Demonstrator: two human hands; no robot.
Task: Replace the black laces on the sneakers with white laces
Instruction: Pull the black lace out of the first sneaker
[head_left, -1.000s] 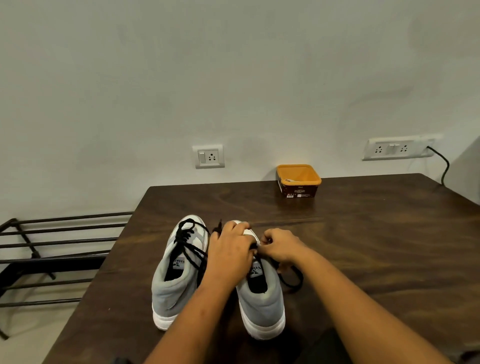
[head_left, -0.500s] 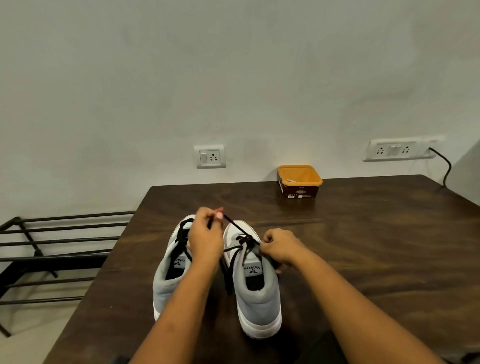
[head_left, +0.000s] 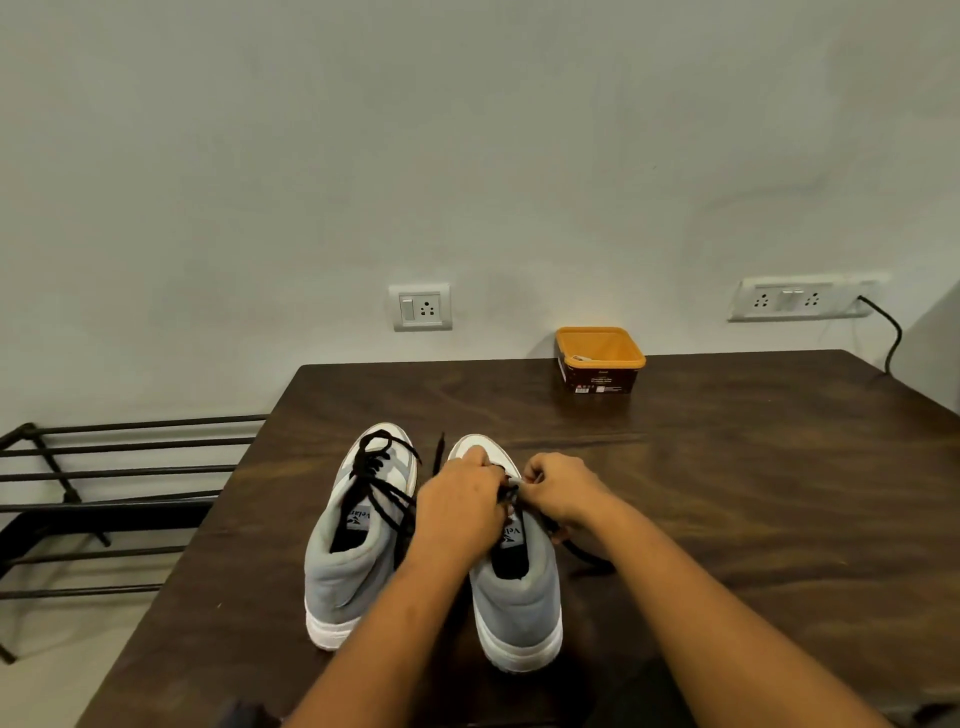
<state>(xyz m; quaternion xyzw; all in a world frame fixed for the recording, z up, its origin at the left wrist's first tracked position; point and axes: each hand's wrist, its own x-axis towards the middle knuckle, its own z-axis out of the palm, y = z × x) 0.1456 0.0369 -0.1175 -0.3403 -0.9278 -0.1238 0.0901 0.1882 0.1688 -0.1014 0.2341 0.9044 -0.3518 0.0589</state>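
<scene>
Two grey and white sneakers stand side by side on the dark wooden table (head_left: 727, 493), toes pointing away from me. The left sneaker (head_left: 358, 540) still carries its black lace (head_left: 382, 483), loosely threaded. Over the front of the right sneaker (head_left: 517, 597) my left hand (head_left: 460, 506) and my right hand (head_left: 558, 488) meet, both pinching that shoe's black lace (head_left: 506, 491). One free end of it lies between the shoes (head_left: 439, 452), another trails on the table to the right (head_left: 582, 553). My hands hide most of the eyelets.
An open orange tub (head_left: 600, 358) with something white inside sits at the back of the table near the wall. A black metal rack (head_left: 104, 499) stands to the left of the table. Wall sockets (head_left: 421, 306) are behind, one with a black cable (head_left: 891, 332).
My left hand had lifted a lace end up and away over the shoes; it has come back down onto the right sneaker's front. My right hand stayed at the lace.
</scene>
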